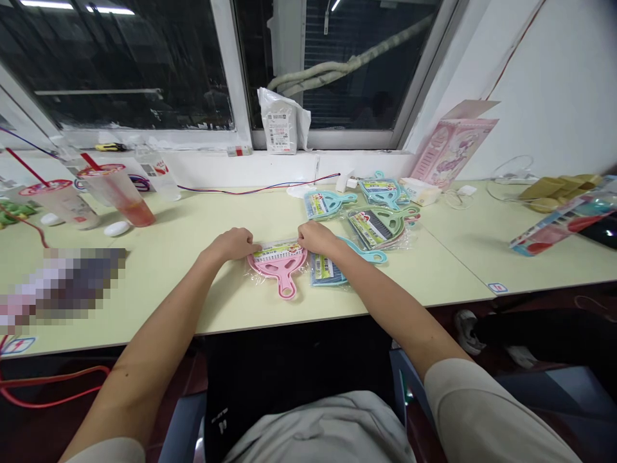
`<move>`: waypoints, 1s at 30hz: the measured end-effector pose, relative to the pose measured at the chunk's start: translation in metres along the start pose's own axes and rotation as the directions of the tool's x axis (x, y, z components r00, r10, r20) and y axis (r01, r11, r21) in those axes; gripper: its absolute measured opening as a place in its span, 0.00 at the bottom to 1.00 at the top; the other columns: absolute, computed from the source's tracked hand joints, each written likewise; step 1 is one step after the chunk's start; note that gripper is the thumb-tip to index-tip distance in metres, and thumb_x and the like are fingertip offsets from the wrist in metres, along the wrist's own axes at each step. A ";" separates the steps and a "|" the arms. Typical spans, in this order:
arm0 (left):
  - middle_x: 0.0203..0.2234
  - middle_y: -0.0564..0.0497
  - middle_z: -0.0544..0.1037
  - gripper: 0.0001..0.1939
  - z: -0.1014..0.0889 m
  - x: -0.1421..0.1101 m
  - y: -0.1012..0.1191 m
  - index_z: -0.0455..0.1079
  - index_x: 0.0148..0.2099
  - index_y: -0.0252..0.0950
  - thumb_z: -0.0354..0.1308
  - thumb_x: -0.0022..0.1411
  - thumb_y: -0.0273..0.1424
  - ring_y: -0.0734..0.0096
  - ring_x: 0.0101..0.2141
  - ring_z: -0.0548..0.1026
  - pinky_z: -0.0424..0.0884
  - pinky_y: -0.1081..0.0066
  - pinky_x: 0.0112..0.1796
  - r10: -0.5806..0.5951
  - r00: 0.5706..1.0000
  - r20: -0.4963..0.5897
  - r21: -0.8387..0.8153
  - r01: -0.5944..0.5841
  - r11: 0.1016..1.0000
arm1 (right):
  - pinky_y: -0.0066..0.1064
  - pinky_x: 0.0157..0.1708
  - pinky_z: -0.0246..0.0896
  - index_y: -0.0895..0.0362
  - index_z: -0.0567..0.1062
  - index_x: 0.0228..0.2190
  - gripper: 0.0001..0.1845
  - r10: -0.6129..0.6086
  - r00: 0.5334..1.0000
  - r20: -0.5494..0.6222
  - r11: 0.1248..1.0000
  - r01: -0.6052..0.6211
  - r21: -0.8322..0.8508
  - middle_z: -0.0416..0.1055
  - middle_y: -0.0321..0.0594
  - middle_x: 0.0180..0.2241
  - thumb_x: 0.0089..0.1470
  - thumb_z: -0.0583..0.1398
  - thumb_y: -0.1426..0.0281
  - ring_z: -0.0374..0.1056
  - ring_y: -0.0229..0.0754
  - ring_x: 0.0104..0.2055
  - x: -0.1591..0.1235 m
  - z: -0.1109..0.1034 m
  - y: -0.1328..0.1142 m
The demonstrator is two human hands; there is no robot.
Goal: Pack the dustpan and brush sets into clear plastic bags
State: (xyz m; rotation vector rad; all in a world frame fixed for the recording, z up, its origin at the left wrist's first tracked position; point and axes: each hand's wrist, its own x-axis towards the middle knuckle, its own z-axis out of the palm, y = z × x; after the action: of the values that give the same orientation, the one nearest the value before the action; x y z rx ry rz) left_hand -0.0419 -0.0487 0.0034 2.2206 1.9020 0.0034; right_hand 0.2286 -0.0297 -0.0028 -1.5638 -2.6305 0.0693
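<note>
A pink mini dustpan set (pixel 279 265) in clear plastic wrap lies on the pale green table (pixel 193 257), handle pointing toward me. My left hand (pixel 234 244) pinches the top left corner of its wrap, fingers closed. My right hand (pixel 315 238) pinches the top right corner, fingers closed too. A blue packaged dustpan set (pixel 328 269) lies just right of the pink one, partly under my right forearm.
Several more packaged dustpan sets, teal (pixel 328 203) and green (pixel 378 225), lie farther right. Two drink cups with straws (pixel 118 193) stand at the left. A white parcel (pixel 282 122) sits on the windowsill, a pink box (pixel 453 145) leans on the wall. A blurred patch covers the table's left.
</note>
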 end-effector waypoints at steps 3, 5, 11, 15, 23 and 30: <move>0.29 0.40 0.81 0.28 0.003 0.000 0.006 0.73 0.29 0.39 0.54 0.61 0.59 0.55 0.31 0.78 0.66 0.65 0.31 -0.055 0.998 -0.003 0.011 0.055 0.998 | 0.31 0.39 0.63 0.61 0.82 0.40 0.12 0.001 1.000 0.000 1.000 -0.001 -0.002 0.80 0.55 0.45 0.62 0.58 0.74 0.76 0.50 0.48 0.000 0.000 0.000; 0.29 0.38 0.80 0.32 0.006 0.000 0.013 0.75 0.30 0.38 0.51 0.61 0.62 0.53 0.32 0.79 0.68 0.64 0.32 -0.098 0.994 -0.046 0.056 0.101 0.993 | 0.31 0.39 0.63 0.61 0.82 0.40 0.11 0.004 1.000 0.003 1.000 -0.004 -0.003 0.80 0.55 0.45 0.62 0.58 0.74 0.76 0.50 0.48 -0.001 -0.001 -0.001; 0.33 0.36 0.82 0.33 0.005 0.000 0.020 0.76 0.32 0.38 0.55 0.56 0.65 0.50 0.35 0.80 0.71 0.62 0.33 -0.130 0.991 -0.019 0.078 0.131 0.988 | 0.31 0.41 0.64 0.61 0.82 0.43 0.12 0.017 1.000 0.025 1.000 -0.017 -0.010 0.79 0.56 0.47 0.63 0.58 0.74 0.76 0.50 0.49 -0.001 -0.002 -0.002; 0.32 0.40 0.82 0.24 -0.003 -0.001 0.009 0.74 0.28 0.39 0.60 0.57 0.56 0.55 0.34 0.80 0.69 0.65 0.31 -0.085 0.995 0.057 -0.046 0.088 0.995 | 0.32 0.43 0.64 0.62 0.81 0.45 0.14 0.019 1.000 0.020 1.000 -0.019 -0.008 0.79 0.57 0.47 0.62 0.58 0.74 0.75 0.51 0.50 0.000 -0.001 -0.002; 0.20 0.47 0.78 0.13 -0.008 -0.003 -0.002 0.73 0.22 0.37 0.67 0.53 0.38 0.66 0.24 0.75 0.70 0.69 0.28 -0.088 0.987 0.136 -0.332 0.129 0.934 | 0.31 0.40 0.63 0.62 0.81 0.42 0.12 0.017 1.000 0.022 1.000 -0.017 -0.001 0.80 0.55 0.45 0.62 0.58 0.75 0.75 0.50 0.48 0.001 0.000 -0.001; 0.23 0.45 0.81 0.09 -0.001 0.003 -0.007 0.75 0.25 0.36 0.69 0.52 0.34 0.63 0.27 0.80 0.75 0.69 0.30 -0.117 0.980 0.164 -0.485 0.183 0.855 | 0.31 0.35 0.61 0.61 0.81 0.40 0.12 0.018 1.000 0.020 1.000 -0.018 -0.009 0.80 0.55 0.45 0.62 0.57 0.75 0.76 0.50 0.45 0.003 0.002 0.001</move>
State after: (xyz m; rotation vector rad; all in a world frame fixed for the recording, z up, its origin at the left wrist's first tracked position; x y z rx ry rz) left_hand -0.0489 -0.0449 0.0031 1.6842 1.7512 0.2872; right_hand 0.2280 -0.0269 -0.0053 -1.5977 -2.6361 0.0758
